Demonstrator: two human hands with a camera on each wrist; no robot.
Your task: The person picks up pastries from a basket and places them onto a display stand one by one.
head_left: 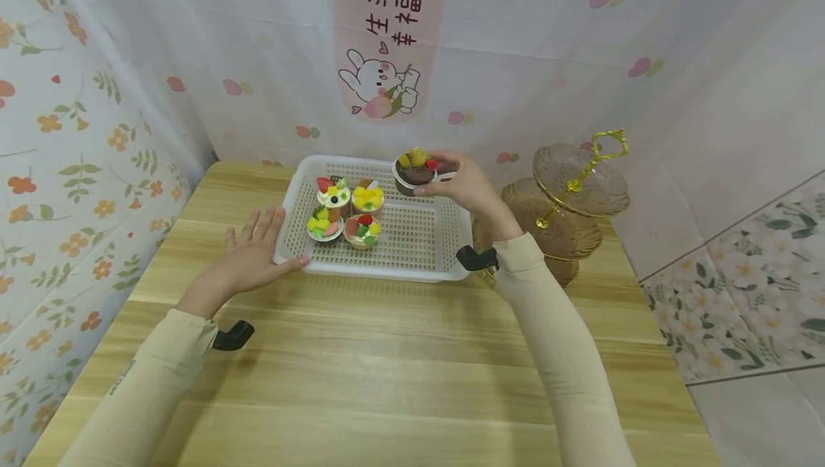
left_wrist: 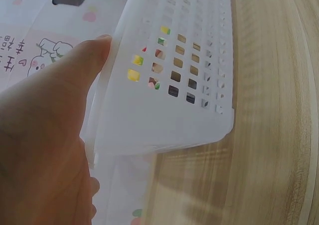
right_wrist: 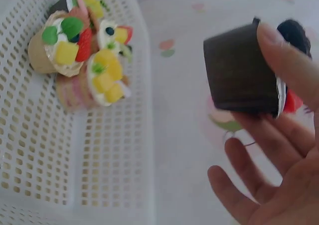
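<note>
My right hand [head_left: 465, 184] pinches a dark chocolate cupcake [head_left: 414, 175] with yellow and red fruit on top, above the back of a white plastic basket [head_left: 412, 271]. In the right wrist view the dark cup [right_wrist: 241, 70] sits between thumb and fingers. My left hand [head_left: 254, 256] spreads its fingers at the basket's left end, the thumb on the rim, as the left wrist view also shows. Inside the basket's left half stand several fruit-topped cupcakes [head_left: 362, 230], grouped close together.
Right of the basket stands a tiered stand [head_left: 580, 180] with brownish clear plates and a gold handle, close to my right forearm. A printed curtain [head_left: 258, 37] hangs behind the wooden table [head_left: 361, 367]. Tiled wall panels [head_left: 741, 295] border the right side.
</note>
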